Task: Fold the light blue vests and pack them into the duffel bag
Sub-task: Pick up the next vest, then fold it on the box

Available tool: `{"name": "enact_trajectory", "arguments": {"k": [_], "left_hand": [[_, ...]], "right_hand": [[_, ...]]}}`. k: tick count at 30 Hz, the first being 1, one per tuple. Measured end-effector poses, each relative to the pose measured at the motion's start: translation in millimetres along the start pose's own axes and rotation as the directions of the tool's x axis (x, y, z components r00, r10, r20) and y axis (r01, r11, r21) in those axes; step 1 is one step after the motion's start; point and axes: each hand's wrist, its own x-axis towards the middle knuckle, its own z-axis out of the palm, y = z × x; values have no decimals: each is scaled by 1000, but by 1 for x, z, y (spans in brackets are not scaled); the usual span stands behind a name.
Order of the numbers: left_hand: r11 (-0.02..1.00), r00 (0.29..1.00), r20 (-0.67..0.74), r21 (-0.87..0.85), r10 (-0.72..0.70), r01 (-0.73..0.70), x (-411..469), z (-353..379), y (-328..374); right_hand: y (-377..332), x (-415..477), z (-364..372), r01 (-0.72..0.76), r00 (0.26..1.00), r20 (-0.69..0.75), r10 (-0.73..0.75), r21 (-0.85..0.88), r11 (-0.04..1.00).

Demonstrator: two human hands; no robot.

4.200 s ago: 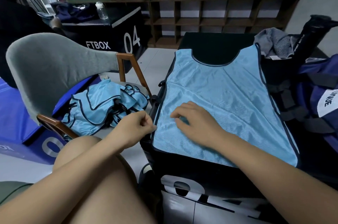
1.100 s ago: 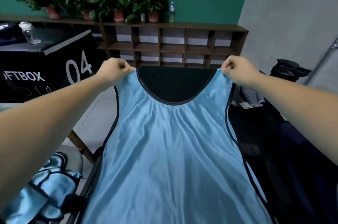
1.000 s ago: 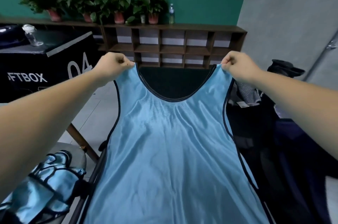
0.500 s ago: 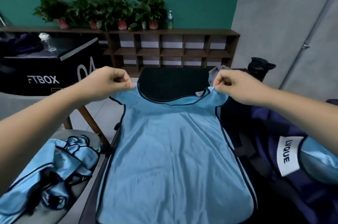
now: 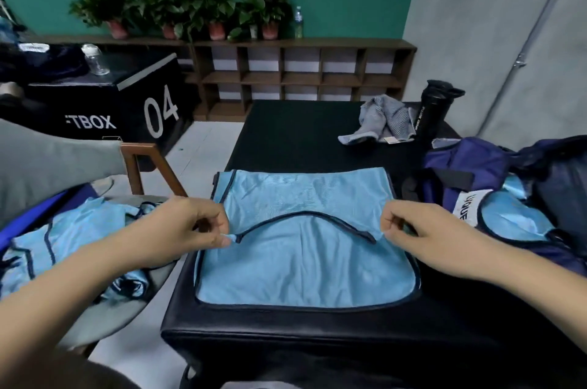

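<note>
A light blue vest (image 5: 305, 248) with dark trim lies on the black box top, its upper half folded toward me so the neckline curves across its middle. My left hand (image 5: 193, 226) pinches the left shoulder strap. My right hand (image 5: 409, 226) pinches the right strap. A navy duffel bag (image 5: 495, 172) stands open at the right with a light blue vest (image 5: 511, 220) inside. More light blue vests (image 5: 73, 239) are heaped on the chair seat at the left.
The black box (image 5: 305, 140) stretches away from me; a grey striped cloth (image 5: 381, 121) and a black bottle (image 5: 432, 109) sit at its far right. A grey chair (image 5: 47, 160) with wooden legs is left. Another black box marked 04 (image 5: 139, 96) and a shelf with plants stand behind.
Both hands brought the vest's shoulder straps from the far end toward me and laid the top half down over the lower half. The view tilted down.
</note>
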Motion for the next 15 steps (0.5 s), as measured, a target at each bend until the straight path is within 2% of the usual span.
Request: {"name": "enact_trajectory", "arguments": {"k": [7, 15], "left_hand": [[999, 997, 70, 24, 29, -31, -24, 34, -8], [999, 995, 91, 25, 31, -33, -34, 43, -3]], "right_hand": [[8, -28, 28, 107, 994, 38, -104, -102, 989], [18, -42, 30, 142, 987, 87, -136, -66, 988]]}}
